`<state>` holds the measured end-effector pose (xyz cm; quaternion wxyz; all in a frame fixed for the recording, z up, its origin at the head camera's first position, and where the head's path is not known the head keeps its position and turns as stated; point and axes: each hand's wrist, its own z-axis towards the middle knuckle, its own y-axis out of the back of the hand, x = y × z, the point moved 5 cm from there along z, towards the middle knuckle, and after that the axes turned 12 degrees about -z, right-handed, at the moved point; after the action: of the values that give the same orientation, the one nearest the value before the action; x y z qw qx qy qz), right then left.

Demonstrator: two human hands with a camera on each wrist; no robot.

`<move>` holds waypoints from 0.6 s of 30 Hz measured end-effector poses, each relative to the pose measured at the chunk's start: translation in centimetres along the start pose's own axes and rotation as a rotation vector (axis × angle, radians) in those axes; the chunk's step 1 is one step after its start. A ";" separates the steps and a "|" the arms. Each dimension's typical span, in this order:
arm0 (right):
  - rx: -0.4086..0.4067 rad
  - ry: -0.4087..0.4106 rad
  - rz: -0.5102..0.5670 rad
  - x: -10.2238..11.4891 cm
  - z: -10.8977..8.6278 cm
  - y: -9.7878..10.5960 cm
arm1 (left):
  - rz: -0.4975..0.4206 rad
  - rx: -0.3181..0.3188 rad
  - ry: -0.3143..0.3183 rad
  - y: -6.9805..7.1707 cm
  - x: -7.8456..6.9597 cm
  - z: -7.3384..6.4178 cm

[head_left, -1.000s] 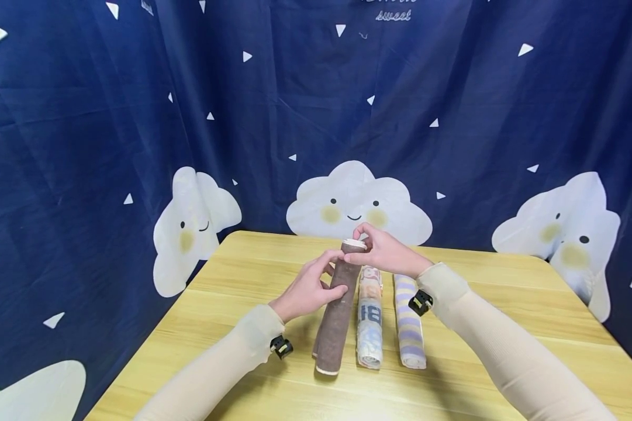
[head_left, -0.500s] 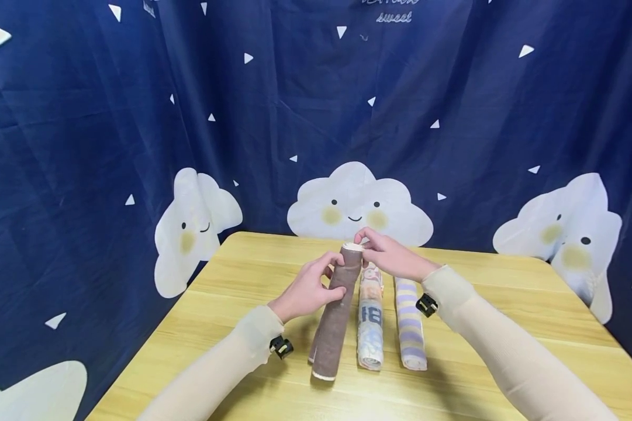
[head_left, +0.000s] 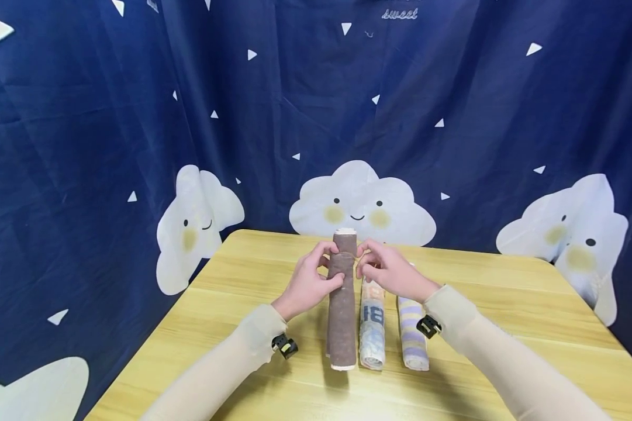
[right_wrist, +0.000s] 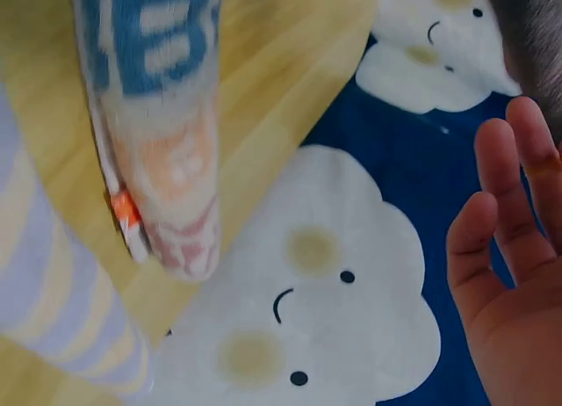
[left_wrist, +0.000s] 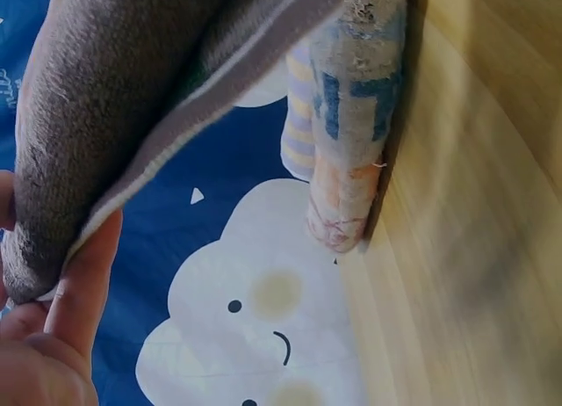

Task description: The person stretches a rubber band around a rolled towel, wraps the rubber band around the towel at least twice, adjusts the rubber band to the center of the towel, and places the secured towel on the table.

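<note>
Rolling looks done, with the printed roll (head_left: 372, 330) and striped roll (head_left: 413, 336) on the table (head_left: 252, 269), but banding seems unfinished on the brown roll (head_left: 342, 316), pinched above the table by the left hand (head_left: 309, 279) while the right hand (head_left: 392, 272) pinches a thin band (head_left: 349, 254).

Right hand (right_wrist: 518, 292) at right edge, cut off by frame, fingers up, middle fingers slightly bent. Bit of orange strip (right_wrist: 536, 165) against a finger there, mostly out of frame. Brown cloth (right_wrist: 537, 37) in upper right corner, just above fingertips; contact unclear. Upper left: pale roll (right_wrist: 167, 116), blue lettering, orange tag (right_wrist: 125, 210) on its left side. Lower left: purple-and-cream striped roll (right_wrist: 53, 283). Both on wood table (right_wrist: 290, 63). Lower centre: white cloud (right_wrist: 360, 221) on blue curtain (right_wrist: 399, 160).
</note>
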<state>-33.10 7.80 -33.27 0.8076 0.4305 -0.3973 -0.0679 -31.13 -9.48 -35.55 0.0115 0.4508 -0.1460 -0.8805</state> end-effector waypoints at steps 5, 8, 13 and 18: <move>-0.013 0.105 -0.101 1.3 -0.5 -0.6 | 0.047 -0.028 -0.010 0.1 -0.1 0.2; -0.055 0.166 -0.201 2.0 -0.6 -0.7 | 0.080 -0.004 -0.019 0.0 -0.3 0.2; -0.187 0.233 -0.366 2.7 -0.8 -0.3 | 0.127 0.088 -0.023 -0.3 -0.6 0.1; -0.305 0.268 -0.504 3.5 -1.0 -0.1 | 0.166 0.187 -0.042 -1.0 -0.9 -0.2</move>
<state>-30.04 6.78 -31.67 0.8656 0.3946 -0.1536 -0.2673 -30.37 -8.46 -35.22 0.0390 0.4176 -0.2644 -0.8684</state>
